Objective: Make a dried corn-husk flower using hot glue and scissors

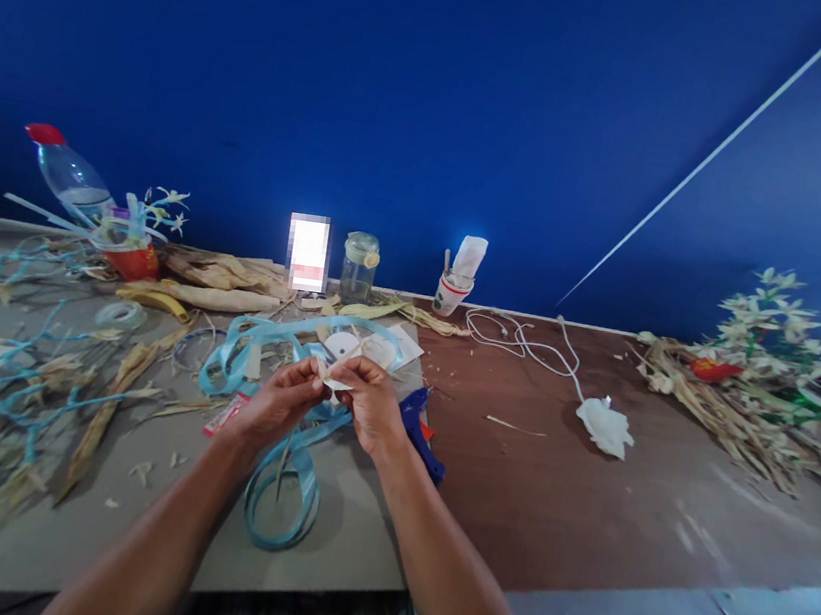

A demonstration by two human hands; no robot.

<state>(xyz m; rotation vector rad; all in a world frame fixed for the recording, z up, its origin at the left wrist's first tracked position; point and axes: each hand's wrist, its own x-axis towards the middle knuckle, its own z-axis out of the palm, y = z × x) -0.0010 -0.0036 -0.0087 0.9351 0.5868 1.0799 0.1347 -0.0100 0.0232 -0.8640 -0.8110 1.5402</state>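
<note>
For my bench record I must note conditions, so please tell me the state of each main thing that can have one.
Left hand, pinching the pale piece
Right hand, pinching the pale piece
Pale piece, held between both hands
Blue ribbon, loosely looped
Clear bottle, leaning, red cap on
Glass jar, upright
White-and-red cup, standing, holding a white item
Blue tool, lying down
White wad, crumpled

From my head, my only camera faces forward and down, near my hands [283,399], across the bench [492,490] to the blue wall [409,86] behind it.
</note>
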